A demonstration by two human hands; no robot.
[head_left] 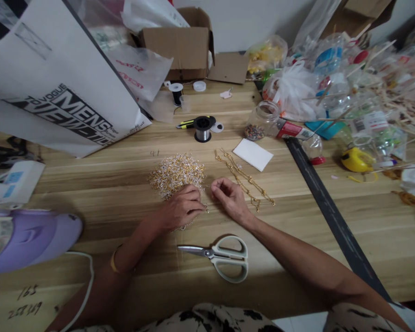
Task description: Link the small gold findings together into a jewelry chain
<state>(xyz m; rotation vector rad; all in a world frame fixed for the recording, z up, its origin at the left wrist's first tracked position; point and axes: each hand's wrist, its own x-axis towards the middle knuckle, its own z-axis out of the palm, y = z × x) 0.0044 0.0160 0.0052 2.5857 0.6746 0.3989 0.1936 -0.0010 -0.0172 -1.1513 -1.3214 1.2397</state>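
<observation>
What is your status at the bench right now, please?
Left hand pinching a small gold piece beside the glittery pile. Right hand curled close by, grip unclear. Gold chains just right of it; scissors lying nearer the body, apart from both hands.

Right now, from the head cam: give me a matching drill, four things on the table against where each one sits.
Things:
1. scissors
2. bead pile
3. spool
4. white card

Places:
A. just beyond the left hand
B. nearest the person, closer than the left hand and the right hand
C. right of the chains' far ends
D. farthest from the person of the four

Pairs: 1-B, 2-A, 3-D, 4-C
</observation>
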